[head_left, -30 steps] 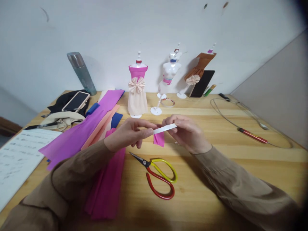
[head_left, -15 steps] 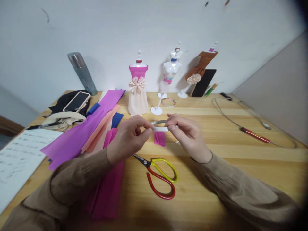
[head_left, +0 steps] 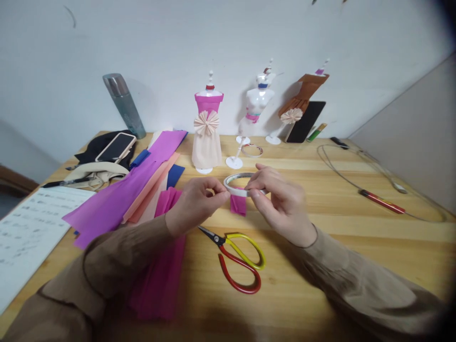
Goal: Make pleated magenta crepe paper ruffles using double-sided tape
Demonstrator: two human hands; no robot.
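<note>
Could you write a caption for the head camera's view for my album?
Right hand holds a tape roll, left hand at its edge; scissors lie nearer, dress forms stand behind.

Tape roll [head_left: 238, 191] is wht, scissors grips [head_left: 247, 289] yel & red, sleeves [head_left: 124, 256] brn, tabletop [head_left: 356, 242] lt wood-grain.

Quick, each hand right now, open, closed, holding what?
Left hand: pinched closed at the tape's edge; can't tell if it grips it.
Right hand: closed, holding the tape.
</note>
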